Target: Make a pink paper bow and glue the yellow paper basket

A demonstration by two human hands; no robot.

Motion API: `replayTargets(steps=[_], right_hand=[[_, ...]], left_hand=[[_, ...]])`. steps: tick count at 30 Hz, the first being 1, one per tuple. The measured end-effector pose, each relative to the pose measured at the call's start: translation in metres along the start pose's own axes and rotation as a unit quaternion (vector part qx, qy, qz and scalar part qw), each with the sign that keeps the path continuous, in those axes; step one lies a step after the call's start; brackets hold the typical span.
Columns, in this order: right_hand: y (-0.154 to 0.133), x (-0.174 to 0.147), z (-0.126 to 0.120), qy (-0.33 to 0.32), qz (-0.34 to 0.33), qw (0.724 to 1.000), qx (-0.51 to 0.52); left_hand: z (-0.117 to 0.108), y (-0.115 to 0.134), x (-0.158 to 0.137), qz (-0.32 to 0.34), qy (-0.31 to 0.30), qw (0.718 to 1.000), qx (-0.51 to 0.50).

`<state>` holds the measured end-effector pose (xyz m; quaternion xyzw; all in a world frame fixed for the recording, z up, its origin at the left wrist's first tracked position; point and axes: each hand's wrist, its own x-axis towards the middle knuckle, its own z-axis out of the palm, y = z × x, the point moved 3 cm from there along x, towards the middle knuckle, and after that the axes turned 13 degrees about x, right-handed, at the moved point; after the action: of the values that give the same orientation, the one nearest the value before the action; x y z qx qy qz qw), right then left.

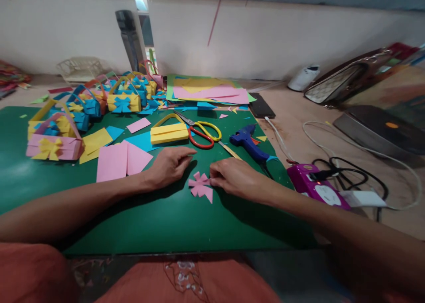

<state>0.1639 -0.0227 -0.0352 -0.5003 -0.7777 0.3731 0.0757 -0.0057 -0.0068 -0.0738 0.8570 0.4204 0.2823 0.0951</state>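
A pink paper bow (200, 185) lies on the green mat in front of me. My right hand (232, 176) pinches its right edge between thumb and fingertips. To the left of the bow, my left hand (171, 166) hovers or rests near the mat with its index finger stretched out, thumb a little apart and nothing visible in it. Just beyond my hands is a small yellow paper basket (169, 134) with a handle. Scissors (207, 134) with red and yellow handles lie beside it, and a blue glue gun (249, 144) is farther right.
Several finished paper baskets (55, 148) stand at the left. Pink paper pieces (113, 160) lie by my left forearm. Stacked coloured sheets (209, 92) and a phone (261, 105) are at the back. A purple power strip (312, 185) with cables sits at the right.
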Motion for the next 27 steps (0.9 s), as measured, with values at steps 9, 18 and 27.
replayTargets(steps=[9,18,27], right_hand=[[0.006,0.006,0.001,0.107,0.007,0.949,0.295],[0.004,0.009,-0.005,0.163,-0.048,0.896,0.409],[0.006,0.006,-0.007,0.165,-0.038,0.91,0.378]], left_hand=[[-0.007,0.017,0.005,-0.21,-0.094,0.894,-0.385],[0.0,0.016,0.007,-0.231,-0.175,0.868,-0.404],[0.006,0.021,0.007,-0.176,-0.276,0.832,-0.447]])
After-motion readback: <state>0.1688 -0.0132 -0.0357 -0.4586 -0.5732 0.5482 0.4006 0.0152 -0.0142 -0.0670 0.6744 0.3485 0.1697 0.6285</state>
